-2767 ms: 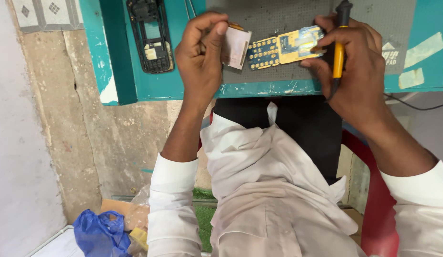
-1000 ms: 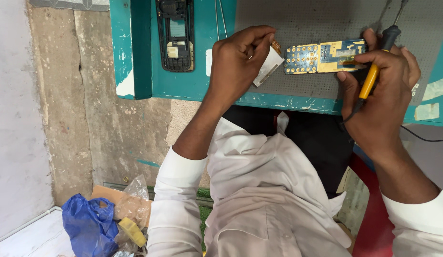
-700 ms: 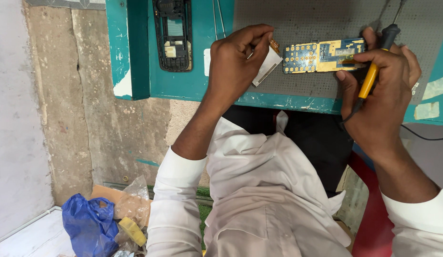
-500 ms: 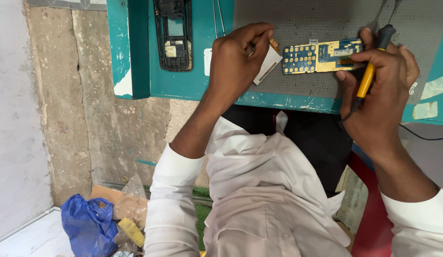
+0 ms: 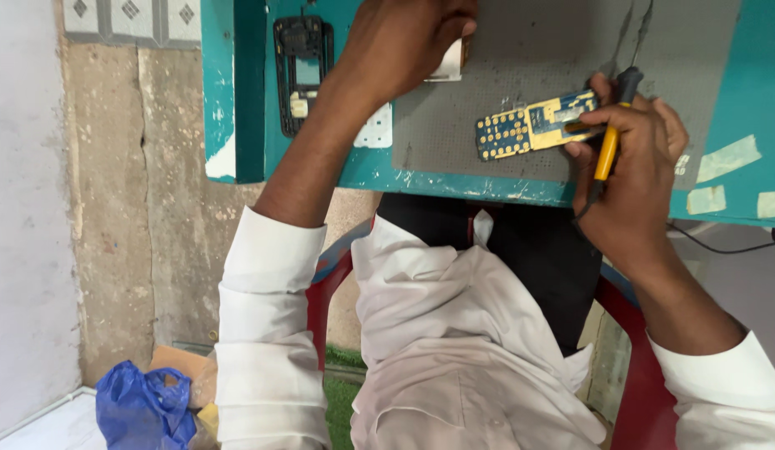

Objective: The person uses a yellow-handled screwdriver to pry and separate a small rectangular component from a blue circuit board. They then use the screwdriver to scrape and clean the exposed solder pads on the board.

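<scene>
My counter point(image 5: 720, 92) is green with a grey mat point(image 5: 529, 50). A black phone frame point(image 5: 302, 71) lies on it at the side. My right hand point(image 5: 633, 179) grips a yellow tool point(image 5: 608, 146); its fingers point(image 5: 583, 150) pinch one end of the blue phone board point(image 5: 533, 125). My left hand point(image 5: 408, 37) fingers close on a small white piece point(image 5: 447, 65).

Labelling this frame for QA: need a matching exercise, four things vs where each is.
Things:
1. blue and gold circuit board
2. yellow-handled tool
3. black phone frame
4. blue plastic bag

Places:
A. on the floor
B. left part of the teal bench
C. gripped in the right hand
D. on the grey mat, pinned by right fingertips

Pairs: 1-D, 2-C, 3-B, 4-A
</scene>
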